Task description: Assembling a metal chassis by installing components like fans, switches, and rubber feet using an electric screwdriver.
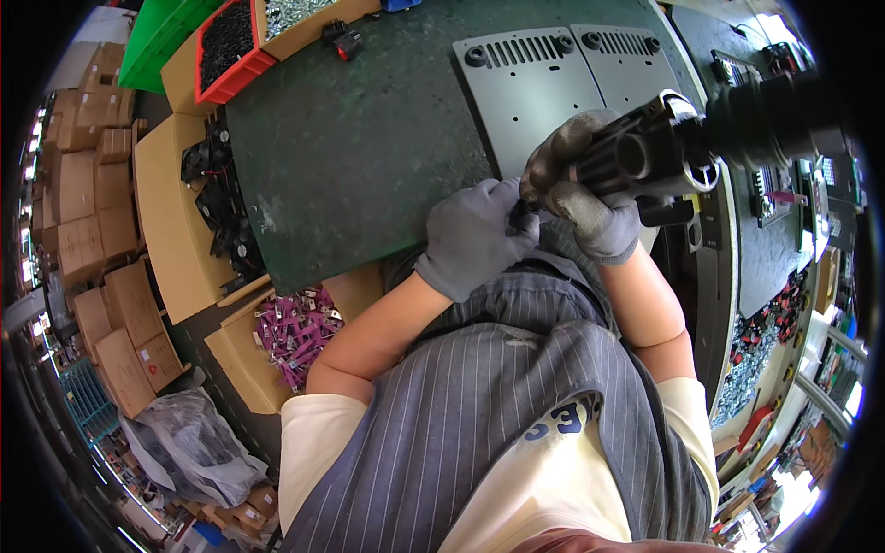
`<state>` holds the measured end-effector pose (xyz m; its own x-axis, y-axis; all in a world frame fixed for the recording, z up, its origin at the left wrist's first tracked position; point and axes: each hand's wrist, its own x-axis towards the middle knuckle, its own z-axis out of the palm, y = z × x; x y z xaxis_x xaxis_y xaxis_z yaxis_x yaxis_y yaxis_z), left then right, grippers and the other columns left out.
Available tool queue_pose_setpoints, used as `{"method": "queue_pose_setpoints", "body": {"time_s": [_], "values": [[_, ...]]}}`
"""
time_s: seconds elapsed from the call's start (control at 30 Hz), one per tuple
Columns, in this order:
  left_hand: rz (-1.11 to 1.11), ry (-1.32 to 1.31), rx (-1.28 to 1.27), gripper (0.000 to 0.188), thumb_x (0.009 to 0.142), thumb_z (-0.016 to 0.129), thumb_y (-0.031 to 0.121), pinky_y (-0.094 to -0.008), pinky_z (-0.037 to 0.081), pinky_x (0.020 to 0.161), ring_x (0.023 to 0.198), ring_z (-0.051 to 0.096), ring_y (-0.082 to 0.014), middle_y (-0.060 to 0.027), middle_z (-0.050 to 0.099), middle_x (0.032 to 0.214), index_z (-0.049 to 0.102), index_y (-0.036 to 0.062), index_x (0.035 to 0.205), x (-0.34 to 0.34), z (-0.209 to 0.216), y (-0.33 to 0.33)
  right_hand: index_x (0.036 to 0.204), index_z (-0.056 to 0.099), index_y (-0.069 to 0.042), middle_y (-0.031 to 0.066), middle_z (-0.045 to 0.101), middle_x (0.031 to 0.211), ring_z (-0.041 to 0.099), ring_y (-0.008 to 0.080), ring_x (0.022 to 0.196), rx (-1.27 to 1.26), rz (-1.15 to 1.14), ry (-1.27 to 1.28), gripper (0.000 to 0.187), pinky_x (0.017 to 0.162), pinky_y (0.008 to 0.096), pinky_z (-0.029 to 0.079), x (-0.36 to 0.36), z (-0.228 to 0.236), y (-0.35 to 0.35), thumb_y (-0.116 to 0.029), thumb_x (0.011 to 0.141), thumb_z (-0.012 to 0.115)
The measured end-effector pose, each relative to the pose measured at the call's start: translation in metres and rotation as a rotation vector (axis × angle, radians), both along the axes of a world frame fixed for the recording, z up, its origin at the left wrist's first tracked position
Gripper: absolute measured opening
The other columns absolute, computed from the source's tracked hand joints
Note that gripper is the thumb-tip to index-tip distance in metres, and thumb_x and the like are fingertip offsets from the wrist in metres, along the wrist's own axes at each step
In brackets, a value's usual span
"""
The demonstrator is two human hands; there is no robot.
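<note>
Clearly, in the head view, both gloved hands meet just above the person's lap, near the front edge of the dark green tabletop (359, 157). The left hand (475, 235) comes in from the lower left, its bare forearm slanting up and to the right, the back of the glove facing the camera. Its fingers are curled, their tips just beside the other hand; whether they pinch something small, I cannot tell. The right hand (595, 198) comes up from the lower right, its forearm leaning slightly left and its wrist bent. Its fingers are closed around a black tool (636, 152), which lies across the grip and joins a thick ribbed black part (774, 120) toward the right rim.

Beyond the hands, two grey metal panels (535, 88) (631, 74) with slots and round black feet lie side by side on the tabletop. The tool is above their near end. At the far left corner are a red bin (262, 64) of small black pieces and, beside it, a cardboard box (321, 20) of silvery ones.
</note>
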<state>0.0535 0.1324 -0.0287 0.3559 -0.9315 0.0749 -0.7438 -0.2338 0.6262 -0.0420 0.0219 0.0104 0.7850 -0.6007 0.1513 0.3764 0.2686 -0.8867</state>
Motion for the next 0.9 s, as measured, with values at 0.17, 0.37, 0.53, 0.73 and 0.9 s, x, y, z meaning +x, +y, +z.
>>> {"method": "queue_pose_setpoints", "body": {"time_s": [0.17, 0.37, 0.53, 0.73, 0.9], "values": [[0.004, -0.03, 0.04, 0.026, 0.073, 0.064, 0.031, -0.0409, 0.051, 0.058, 0.067, 0.062, -0.03, -0.0109, 0.061, 0.075, 0.06, 0.0092, 0.086, 0.0, -0.002, -0.002, 0.104, 0.049, -0.007, 0.0098, 0.057, 0.083, 0.059, 0.021, 0.073, 0.02, 0.087, -0.021, 0.041, 0.063, 0.0322, 0.05, 0.002, -0.006, -0.009, -0.005, 0.069, 0.071], [0.002, -0.106, -0.015, 0.028, 0.074, 0.063, 0.033, -0.042, 0.05, 0.056, 0.065, 0.062, -0.0306, -0.0119, 0.06, 0.073, 0.059, 0.0067, 0.082, 0.004, -0.007, -0.004, 0.094, 0.047, -0.006, 0.0053, 0.052, 0.08, 0.057, 0.0141, 0.074, -0.02, 0.084, 0.061, 0.033, 0.065, 0.029, 0.048, 0.009, 0.008, -0.01, 0.004, 0.067, 0.062], [-0.077, -0.015, -0.054, 0.031, 0.073, 0.065, 0.033, -0.0414, 0.05, 0.062, 0.072, 0.061, -0.0329, -0.0133, 0.061, 0.08, 0.061, 0.0063, 0.087, 0.014, -0.002, -0.005, 0.094, 0.047, -0.005, 0.0042, 0.051, 0.094, 0.055, 0.0115, 0.079, 0.051, 0.158, 0.02, 0.031, 0.07, 0.0261, 0.046, 0.008, 0.018, -0.013, 0.001, 0.069, 0.064], [-0.076, 0.341, -0.188, 0.038, 0.078, 0.066, 0.036, -0.0351, 0.049, 0.065, 0.072, 0.062, -0.0231, -0.0089, 0.064, 0.085, 0.063, 0.0035, 0.097, 0.03, 0.063, -0.01, 0.113, 0.043, -0.011, 0.0069, 0.055, 0.094, 0.057, 0.0213, 0.092, -0.22, -0.047, -0.398, 0.05, 0.08, 0.0348, 0.049, -0.004, 0.019, -0.025, 0.0, 0.072, 0.069], [-0.252, 1.174, 0.045, 0.065, 0.092, 0.033, 0.058, -0.0301, 0.045, 0.08, 0.088, 0.058, -0.0162, -0.0067, 0.061, 0.09, 0.051, 0.001, 0.117, 0.029, 0.044, -0.017, 0.084, 0.055, -0.011, 0.0065, 0.055, 0.095, 0.053, 0.0264, 0.1, -0.679, -0.132, -0.461, 0.03, 0.093, 0.0449, 0.04, 0.007, 0.04, -0.037, -0.025, 0.072, 0.078]]}}
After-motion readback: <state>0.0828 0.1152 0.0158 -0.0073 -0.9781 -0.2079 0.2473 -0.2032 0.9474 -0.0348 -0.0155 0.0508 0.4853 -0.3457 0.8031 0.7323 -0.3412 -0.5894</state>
